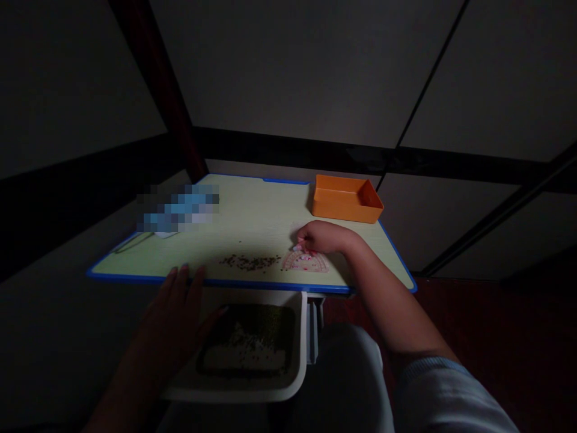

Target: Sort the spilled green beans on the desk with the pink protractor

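My right hand (323, 236) is closed, its fingers curled down over the tabletop. A small pink and whitish bit shows at its fingertips, too dim to name. Just below it lies a pink, half-round protractor (309, 263) with small dark and pink specks on it. To the left of the protractor is a scatter of small dark grains (252, 263). My left hand (183, 310) is open, fingers spread, with the fingertips at the table's front edge. Its thumb reaches over a white drawer (295, 376), which holds many small greenish grains (268, 325).
The pale table (252, 204) has a blue rim. An orange open box (340, 204) stands at its back right corner. A blurred-out blue and white object (180, 210) lies at the left. Dark panelled walls close in behind and on the left. My knee (351, 367) is right of the drawer.
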Demonstrator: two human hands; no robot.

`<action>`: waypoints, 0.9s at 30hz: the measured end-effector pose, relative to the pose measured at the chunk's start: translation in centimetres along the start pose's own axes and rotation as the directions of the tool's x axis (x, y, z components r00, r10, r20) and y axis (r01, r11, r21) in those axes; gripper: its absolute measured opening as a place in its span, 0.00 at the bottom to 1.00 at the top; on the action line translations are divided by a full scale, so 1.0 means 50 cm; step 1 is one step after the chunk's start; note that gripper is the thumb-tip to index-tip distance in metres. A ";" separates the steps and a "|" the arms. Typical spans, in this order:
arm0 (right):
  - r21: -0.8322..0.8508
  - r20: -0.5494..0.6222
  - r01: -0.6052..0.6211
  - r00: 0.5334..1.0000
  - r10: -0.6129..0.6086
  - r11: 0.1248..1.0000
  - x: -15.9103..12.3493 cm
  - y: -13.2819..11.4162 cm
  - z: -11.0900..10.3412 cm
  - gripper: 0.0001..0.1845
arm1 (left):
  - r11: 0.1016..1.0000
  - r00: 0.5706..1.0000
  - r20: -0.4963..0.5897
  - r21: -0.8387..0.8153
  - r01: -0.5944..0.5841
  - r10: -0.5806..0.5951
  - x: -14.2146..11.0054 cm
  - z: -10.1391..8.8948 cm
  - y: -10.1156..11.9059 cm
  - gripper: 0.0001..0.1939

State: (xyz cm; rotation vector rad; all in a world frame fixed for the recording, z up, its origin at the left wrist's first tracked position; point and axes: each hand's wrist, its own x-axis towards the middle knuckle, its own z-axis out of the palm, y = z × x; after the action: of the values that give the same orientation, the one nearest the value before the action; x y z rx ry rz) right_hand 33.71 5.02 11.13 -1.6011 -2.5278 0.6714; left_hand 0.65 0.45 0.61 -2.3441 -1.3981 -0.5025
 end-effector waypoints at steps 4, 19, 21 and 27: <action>0.109 0.058 0.033 0.998 -0.040 0.994 0.001 -0.006 0.005 0.10 | 0.999 0.999 0.024 -0.041 0.023 -0.022 0.002 -0.005 0.002 0.40; 0.186 0.116 0.126 0.982 -0.149 0.974 0.004 -0.017 0.014 0.11 | 0.998 1.000 -0.015 0.057 -0.024 0.025 -0.002 0.016 -0.007 0.44; 0.193 0.106 0.122 0.984 -0.144 0.974 0.003 -0.017 0.011 0.11 | 0.997 1.000 -0.013 0.066 -0.025 0.026 -0.002 0.014 -0.004 0.44; 0.134 0.043 0.100 0.993 -0.106 0.986 0.007 -0.020 0.013 0.11 | 0.997 1.000 -0.009 0.075 -0.024 0.025 -0.001 0.010 -0.003 0.43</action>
State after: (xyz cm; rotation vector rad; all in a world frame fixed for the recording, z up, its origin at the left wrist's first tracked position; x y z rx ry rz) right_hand 32.51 4.77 10.91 -1.4182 -2.5208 0.8567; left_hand 0.56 0.72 0.17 -2.2932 -1.3585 -0.4464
